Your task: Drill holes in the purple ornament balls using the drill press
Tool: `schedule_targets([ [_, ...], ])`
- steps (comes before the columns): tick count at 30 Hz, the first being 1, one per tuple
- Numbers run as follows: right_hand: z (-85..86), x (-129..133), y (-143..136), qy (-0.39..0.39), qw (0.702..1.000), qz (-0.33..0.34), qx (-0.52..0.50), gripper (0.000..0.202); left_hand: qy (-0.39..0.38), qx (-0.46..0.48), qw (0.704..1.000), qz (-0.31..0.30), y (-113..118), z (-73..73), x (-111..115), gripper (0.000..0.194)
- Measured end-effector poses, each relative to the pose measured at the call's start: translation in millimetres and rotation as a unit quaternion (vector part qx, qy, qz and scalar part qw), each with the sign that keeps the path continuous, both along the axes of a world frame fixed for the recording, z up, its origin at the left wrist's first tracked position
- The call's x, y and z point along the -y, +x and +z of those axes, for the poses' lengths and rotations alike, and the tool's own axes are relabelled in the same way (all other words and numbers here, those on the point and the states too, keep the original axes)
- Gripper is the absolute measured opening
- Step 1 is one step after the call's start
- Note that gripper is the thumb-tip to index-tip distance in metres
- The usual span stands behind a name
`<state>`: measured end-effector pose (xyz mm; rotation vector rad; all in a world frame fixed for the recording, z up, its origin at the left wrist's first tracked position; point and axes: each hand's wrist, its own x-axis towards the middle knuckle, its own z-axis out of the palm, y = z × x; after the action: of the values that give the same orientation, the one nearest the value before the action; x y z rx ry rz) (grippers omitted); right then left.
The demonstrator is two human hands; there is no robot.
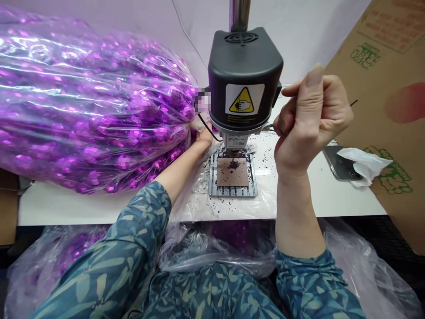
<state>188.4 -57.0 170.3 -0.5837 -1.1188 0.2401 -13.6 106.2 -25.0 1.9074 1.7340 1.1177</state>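
A small bench drill press (245,75) with a dark housing and a yellow hand-warning label stands in front of me. Under its head, a brown square board (232,173) with a small dark hole lies on the slotted metal base (233,193), dark shavings scattered over both. My right hand (308,115) is raised beside the right of the housing, fingers curled closed with the thumb on top. Whatever is inside them is hidden. My left hand (204,135) reaches behind the left of the drill head, near the mouth of a clear bag of shiny purple faceted balls (99,110); its fingers are mostly hidden.
A phone (341,164) and a crumpled white tissue (363,164) lie right on the white table (79,208). A cardboard box (392,79) leans at the right. Clear plastic (215,252) with purple pieces hangs below the table's front edge. Dark shavings surround the base.
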Motion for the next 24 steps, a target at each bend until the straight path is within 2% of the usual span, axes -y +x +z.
schedule_targets([
  [3, -0.5, 0.7, -0.5, 0.006, 1.000, 0.006, -0.009, 0.041, -0.065, -0.050, 0.996, 0.021, -0.4, 11.3, 30.2, 0.011],
  [6, -0.9, 1.7, -0.6, -0.002, 1.000, -0.004, -0.001, 0.041, -0.045, -0.052, 0.998, 0.015, -5.3, 17.5, 77.7, 0.035],
  [8, -0.8, 1.7, -0.8, -0.011, 1.000, -0.009, 0.000, 0.043, 0.001, 0.021, 1.000, -0.005, -10.0, 17.2, 113.2, 0.051],
  [10, -0.3, 1.2, -1.5, -0.003, 1.000, 0.000, -0.016, 0.046, 0.028, 0.140, 0.989, -0.026, -13.3, 13.8, 145.0, 0.056],
  [13, 0.7, -0.5, -3.2, 0.014, 0.999, 0.012, -0.040, 0.050, -0.016, 0.327, 0.943, -0.057, -11.7, 4.7, 176.1, 0.061],
  [15, 1.2, -1.5, -4.2, 0.009, 0.999, 0.007, -0.040, 0.054, -0.068, 0.406, 0.908, -0.075, -6.6, -2.1, 184.4, 0.065],
  [17, 1.2, -2.1, -4.5, 0.009, 0.999, 0.004, -0.040, 0.055, -0.102, 0.431, 0.893, -0.080, -0.1, -7.7, 185.6, 0.066],
  [24, 0.6, 0.3, -3.3, 0.005, 1.000, 0.004, -0.018, 0.055, -0.066, 0.358, 0.928, -0.079, 21.5, -16.7, 179.0, 0.063],
])
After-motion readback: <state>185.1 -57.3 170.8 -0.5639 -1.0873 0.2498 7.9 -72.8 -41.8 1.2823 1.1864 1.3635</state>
